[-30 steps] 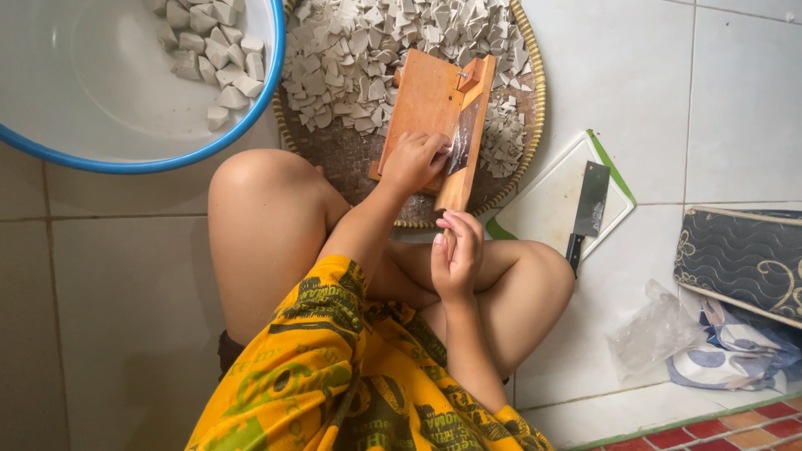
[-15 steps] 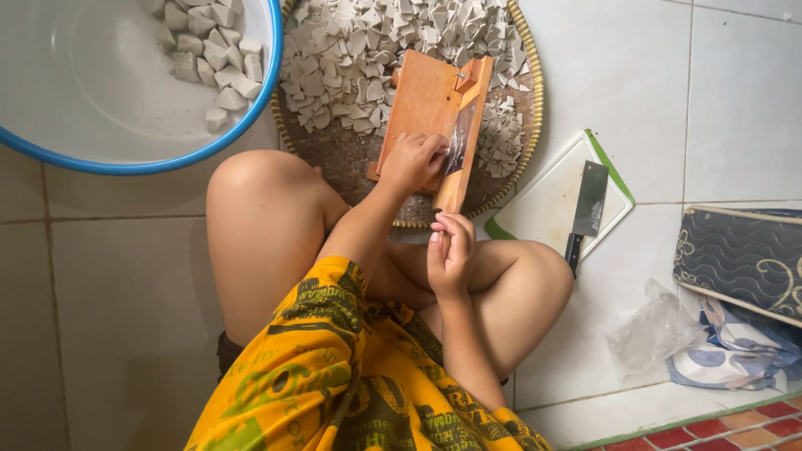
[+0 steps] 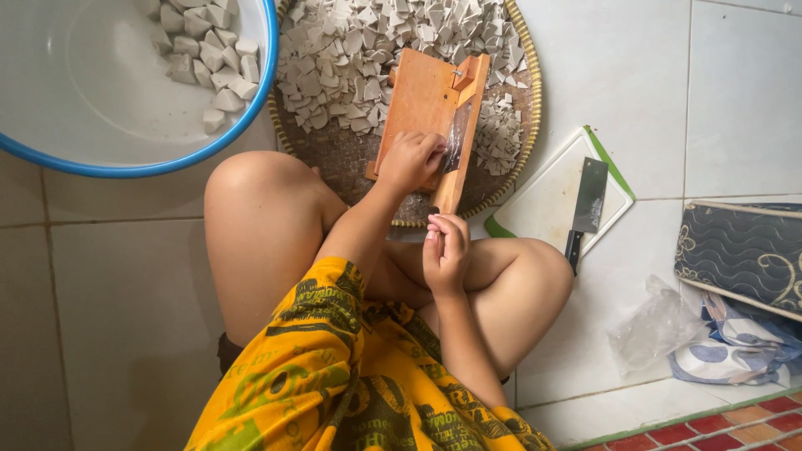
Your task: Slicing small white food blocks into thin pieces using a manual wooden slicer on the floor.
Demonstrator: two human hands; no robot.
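A wooden slicer board (image 3: 422, 96) with a blade slot leans over a round woven tray (image 3: 351, 163) that holds several pale grey slices (image 3: 334, 58). My left hand (image 3: 409, 160) is curled on the board's lower face and presses down on a piece that my fingers hide. My right hand (image 3: 445, 250) grips the slicer's lower end, just above my crossed legs. More slices lie under the board on its right side (image 3: 499, 134).
A blue-rimmed white basin (image 3: 100, 92) with several pale chunks (image 3: 213, 63) stands at the upper left. A cleaver (image 3: 585, 205) lies on a white cutting board (image 3: 543, 205) at the right. Further right are a crumpled clear bag (image 3: 652, 330) and patterned cushions (image 3: 743, 250).
My left hand has shifted only slightly on the slicer board. My right hand keeps its hold on the lower end.
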